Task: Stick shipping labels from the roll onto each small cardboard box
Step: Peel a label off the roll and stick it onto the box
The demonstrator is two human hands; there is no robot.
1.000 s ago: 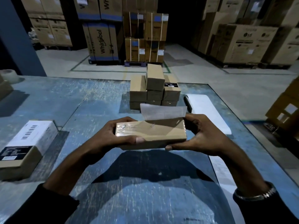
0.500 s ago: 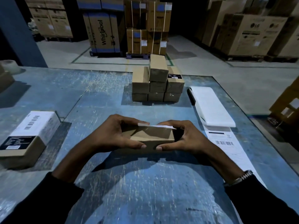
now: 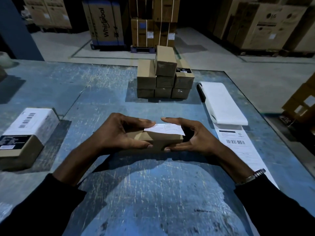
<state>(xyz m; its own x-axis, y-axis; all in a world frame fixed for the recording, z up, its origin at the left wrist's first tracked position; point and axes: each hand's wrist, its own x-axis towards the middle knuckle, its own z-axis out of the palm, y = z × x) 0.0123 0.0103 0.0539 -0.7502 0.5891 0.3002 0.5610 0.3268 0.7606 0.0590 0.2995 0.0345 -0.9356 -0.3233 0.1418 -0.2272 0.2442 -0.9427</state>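
Observation:
A small cardboard box sits low over the blue table between both hands. My left hand grips its left end, thumb on the near side and fingers over the top. My right hand grips the right end the same way. A white shipping label lies on the box's top, its far edge under my fingertips. Several more small boxes are stacked at the table's far middle. A strip of labels runs from a white folded stack at the right.
A labelled box lies at the left of the table. A black pen lies beside the white stack. Large appliance cartons stand on the warehouse floor beyond. More cartons sit past the table's right edge.
The box has been tipped flat and lowered toward the table. The label, which stood up behind the box, now lies face up on its top under my fingertips.

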